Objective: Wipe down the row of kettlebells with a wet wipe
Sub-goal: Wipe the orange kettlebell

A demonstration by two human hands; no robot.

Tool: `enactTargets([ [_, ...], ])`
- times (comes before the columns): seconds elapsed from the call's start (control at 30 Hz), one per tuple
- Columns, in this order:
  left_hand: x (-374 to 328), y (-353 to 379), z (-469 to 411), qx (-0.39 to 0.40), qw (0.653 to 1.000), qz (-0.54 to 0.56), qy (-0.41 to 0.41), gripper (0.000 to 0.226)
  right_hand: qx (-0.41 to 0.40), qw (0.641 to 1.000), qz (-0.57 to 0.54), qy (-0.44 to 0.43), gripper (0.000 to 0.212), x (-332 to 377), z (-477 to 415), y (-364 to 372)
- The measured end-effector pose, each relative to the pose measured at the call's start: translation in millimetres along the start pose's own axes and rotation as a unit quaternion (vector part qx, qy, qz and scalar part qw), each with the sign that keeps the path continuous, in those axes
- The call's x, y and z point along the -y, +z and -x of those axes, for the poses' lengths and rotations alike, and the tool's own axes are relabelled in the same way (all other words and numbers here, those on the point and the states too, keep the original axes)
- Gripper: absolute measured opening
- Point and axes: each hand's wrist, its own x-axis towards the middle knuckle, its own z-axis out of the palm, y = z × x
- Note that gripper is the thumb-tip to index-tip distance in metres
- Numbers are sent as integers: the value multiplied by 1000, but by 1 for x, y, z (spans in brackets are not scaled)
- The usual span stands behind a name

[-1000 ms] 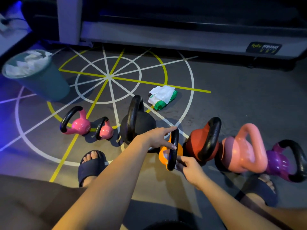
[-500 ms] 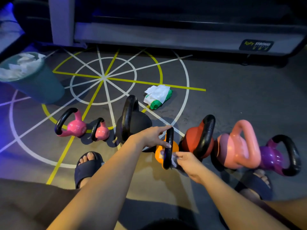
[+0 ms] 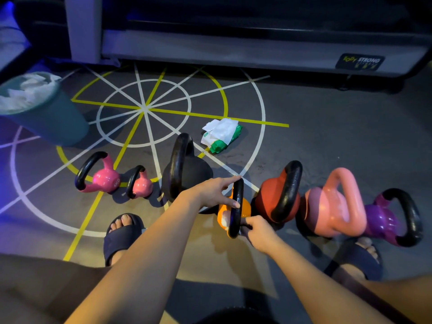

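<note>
The orange kettlebell (image 3: 244, 208) sits between both hands, its black handle loop edge-on, running away from the person. The left hand (image 3: 210, 192) pinches the loop's far top. The right hand (image 3: 259, 230), nearer, pinches the wet wipe (image 3: 224, 219) round its near foot. A machine label (image 3: 360, 61) beyond reads "BODY STRONG", and a pink kettlebell (image 3: 102, 181) far left reads "4KG".

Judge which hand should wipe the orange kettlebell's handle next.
Right. The right hand pinches the wipe at the handle's lower end, while the left hand grips the orange kettlebell at the handle's top, steadying it.
</note>
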Motion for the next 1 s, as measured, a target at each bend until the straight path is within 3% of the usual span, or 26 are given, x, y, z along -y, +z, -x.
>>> enactTargets([
  [0.07,3,-1,1,-1,1000,-3,2,97,10,980,-197,9,37,7,2,-1],
  [0.13,4,-1,1,0,1000,-5,2,97,9,917,-396,41,39,17,3,-5],
  [0.23,5,0,-1,6,1000,9,-2,97,-46,836,-541,78,23,29,-4,-12],
  [0.3,6,0,-1,9,1000,24,1,97,-51,826,-555,82,21,32,-7,-12],
  [0.47,7,1,2,8,999,38,5,95,18,931,-359,71,31,8,5,2],
  [0.53,5,1,2,9,999,42,3,95,28,945,-317,73,38,4,9,1],
  [0.63,3,1,2,10,999,47,0,95,27,907,-417,61,38,7,1,-1],
  [0.77,7,-1,1,13,999,41,7,95,-105,772,-621,89,35,28,-23,1],
  [0.83,7,0,0,17,999,45,1,95,-140,728,-664,99,32,37,-31,-7],
  [0.9,7,2,-1,15,999,45,-4,94,-136,743,-646,107,30,38,-33,-14],
  [1.0,9,2,0,14,998,54,-2,96,-86,826,-545,111,21,29,-20,-8],
])
